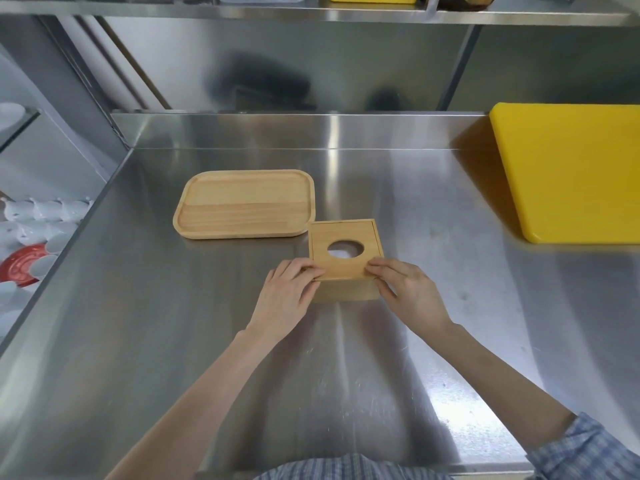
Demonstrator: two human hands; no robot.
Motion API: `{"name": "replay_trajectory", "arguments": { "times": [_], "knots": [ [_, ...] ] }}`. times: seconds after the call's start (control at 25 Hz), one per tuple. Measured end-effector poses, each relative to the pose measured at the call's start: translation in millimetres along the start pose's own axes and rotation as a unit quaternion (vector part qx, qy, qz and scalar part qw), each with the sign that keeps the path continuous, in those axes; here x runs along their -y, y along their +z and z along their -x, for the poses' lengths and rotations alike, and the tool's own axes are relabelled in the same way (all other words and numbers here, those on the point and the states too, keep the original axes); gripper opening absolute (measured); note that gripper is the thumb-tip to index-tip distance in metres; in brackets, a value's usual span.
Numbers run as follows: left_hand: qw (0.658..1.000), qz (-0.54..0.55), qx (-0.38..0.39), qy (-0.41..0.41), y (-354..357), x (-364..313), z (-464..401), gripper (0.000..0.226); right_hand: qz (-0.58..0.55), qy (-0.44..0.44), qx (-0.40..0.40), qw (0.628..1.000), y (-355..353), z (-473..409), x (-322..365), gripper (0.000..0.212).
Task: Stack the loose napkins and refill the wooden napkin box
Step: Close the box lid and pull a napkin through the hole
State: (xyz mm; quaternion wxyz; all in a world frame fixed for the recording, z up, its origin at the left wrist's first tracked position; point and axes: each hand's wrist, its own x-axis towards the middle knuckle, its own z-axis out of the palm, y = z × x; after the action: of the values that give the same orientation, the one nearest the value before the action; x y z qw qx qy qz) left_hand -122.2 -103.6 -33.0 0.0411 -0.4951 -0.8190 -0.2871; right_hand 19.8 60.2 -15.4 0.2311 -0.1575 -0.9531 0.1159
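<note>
The wooden napkin box (348, 289) stands on the steel counter in the middle of the view. Its sliding lid (332, 233), with an oval hole, sits in the box's top groove. White napkins (341, 251) show through the hole. My left hand (289, 292) pinches the lid's near left corner. My right hand (407, 289) pinches its near right corner. An empty wooden tray (244, 204) lies just left and behind the box. No loose napkins are in sight.
A yellow cutting board (571, 171) lies at the right rear of the counter. A steel backsplash and an overhead shelf close the back. White cups and a red plate (20, 265) sit below the counter's left edge.
</note>
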Motion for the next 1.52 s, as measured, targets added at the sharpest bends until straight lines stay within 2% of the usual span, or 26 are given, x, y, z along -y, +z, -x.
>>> {"name": "replay_trajectory", "arguments": {
  "times": [0.16, 0.28, 0.32, 0.4, 0.48, 0.52, 0.72, 0.84, 1.0, 1.24, 1.52],
  "knots": [
    [0.998, 0.040, -0.001, -0.043, 0, -6, -1, 0.036, -0.003, -0.011, 0.005, 1.000, 0, -2, -1, 0.019],
    [0.973, 0.153, -0.004, -0.175, -3, -17, -10, 0.032, -0.011, -0.009, 0.028, 1.000, -4, -15, 0, 0.023],
    [0.950, 0.202, -0.004, -0.239, -4, -21, -15, 0.039, -0.005, -0.006, 0.037, 0.999, -6, -23, 2, 0.027],
    [0.878, 0.308, 0.008, -0.366, -7, -27, -27, 0.051, 0.014, 0.011, 0.091, 0.996, -10, -44, 7, 0.024],
    [0.812, 0.386, 0.026, -0.436, -7, -30, -37, 0.058, 0.041, 0.021, 0.193, 0.980, -13, -68, 11, 0.026],
    [0.800, 0.396, 0.038, -0.449, -6, -30, -40, 0.059, 0.065, 0.010, 0.238, 0.969, -13, -79, 13, 0.028],
    [0.793, 0.396, 0.075, -0.457, -3, -29, -45, 0.052, 0.183, -0.107, 0.395, 0.894, 3, -125, 21, 0.025],
    [0.798, 0.394, 0.078, -0.448, -3, -32, -44, 0.046, 0.239, -0.164, 0.411, 0.864, 17, -136, 23, 0.020],
    [0.801, 0.389, 0.078, -0.449, -2, -33, -43, 0.045, 0.233, -0.163, 0.380, 0.880, 27, -133, 20, 0.014],
    [0.809, 0.373, 0.088, -0.446, 1, -29, -42, 0.050, 0.176, -0.155, 0.348, 0.907, 17, -126, 19, 0.020],
    [0.814, 0.374, 0.082, -0.438, 0, -29, -42, 0.049, 0.071, -0.051, 0.299, 0.950, -19, -104, 13, 0.027]
  ]
}}
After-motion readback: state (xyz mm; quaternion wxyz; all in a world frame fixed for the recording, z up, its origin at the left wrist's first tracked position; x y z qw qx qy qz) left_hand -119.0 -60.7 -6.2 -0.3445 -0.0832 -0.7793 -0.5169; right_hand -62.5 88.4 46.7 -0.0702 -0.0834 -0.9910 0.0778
